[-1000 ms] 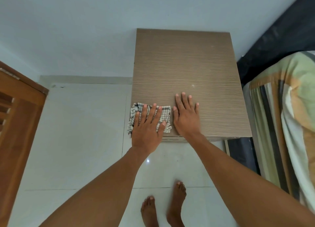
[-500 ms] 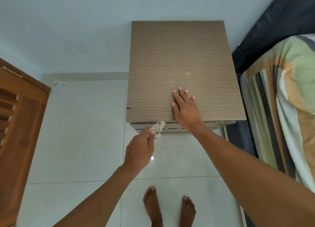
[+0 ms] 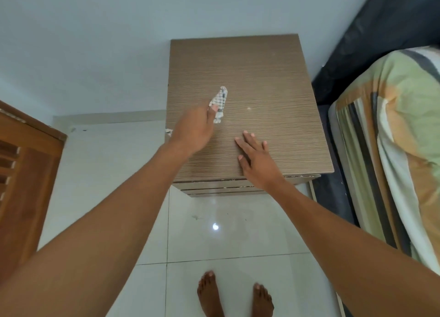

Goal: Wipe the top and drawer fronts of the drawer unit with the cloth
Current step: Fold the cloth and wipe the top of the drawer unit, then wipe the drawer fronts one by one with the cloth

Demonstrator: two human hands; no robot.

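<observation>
The wood-grain drawer unit (image 3: 266, 78) stands against the wall, seen from above, with thin edges of its drawer fronts (image 3: 214, 188) showing below the top's front edge. My left hand (image 3: 192, 128) hovers over the left part of the top and grips a bunched white checked cloth (image 3: 220, 101), which sticks out past the fingers. A small bit of cloth also peeks out below the wrist at the unit's left edge. My right hand (image 3: 257, 160) lies flat, fingers spread, on the front middle of the top.
A bed with a striped cover (image 3: 392, 138) and dark frame stands close on the right. A wooden door (image 3: 26, 174) is at the left. White floor tiles (image 3: 226, 233) lie in front, with my bare feet (image 3: 234, 297) on them.
My left hand gathered the flat cloth off the top's front left corner, dropped below the front edge, then lifted it bunched over the top. The right hand stayed flat.
</observation>
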